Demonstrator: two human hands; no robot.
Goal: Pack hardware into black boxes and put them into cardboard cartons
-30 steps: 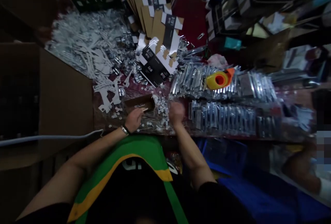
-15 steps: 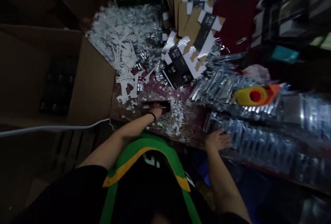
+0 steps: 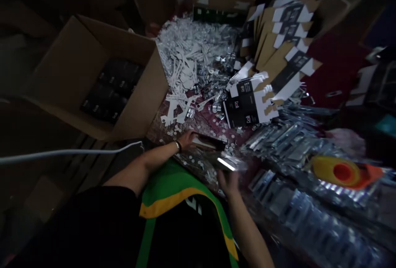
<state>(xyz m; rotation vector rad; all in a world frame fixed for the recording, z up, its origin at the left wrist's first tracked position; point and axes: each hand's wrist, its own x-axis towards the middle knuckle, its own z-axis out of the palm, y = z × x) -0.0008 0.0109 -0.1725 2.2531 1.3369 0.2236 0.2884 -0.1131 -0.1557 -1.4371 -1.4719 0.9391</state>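
**Dark card sleeve under the left hand, glinting pack at the right**

A white cable [image 3: 71,151] runs past an open cardboard box [image 3: 145,82] packed with black cartons [image 3: 111,90]. Beside it spreads a heap of white paper offcuts [image 3: 185,61]. The left hand [image 3: 187,140], nearly closed, curls over the end of a dark card sleeve [image 3: 207,141], which lies on the table [image 3: 198,121] among small white discs [image 3: 198,164]. Thin card like this should be light and fairly stiff, though easily bent at its corners, so its long edges look the surest hold. The right hand [image 3: 227,181], fingers loosely parted, sits just below a glossy silver pack [image 3: 229,164]. The view is dim and blurred, so I cannot tell whether it grips. Its slick film would probably slide, making an edge pinch safer. Further right lie black-and-white printed cards [image 3: 247,107], silvery packs [image 3: 284,140] and a yellow-and-orange tape dispenser [image 3: 343,171].
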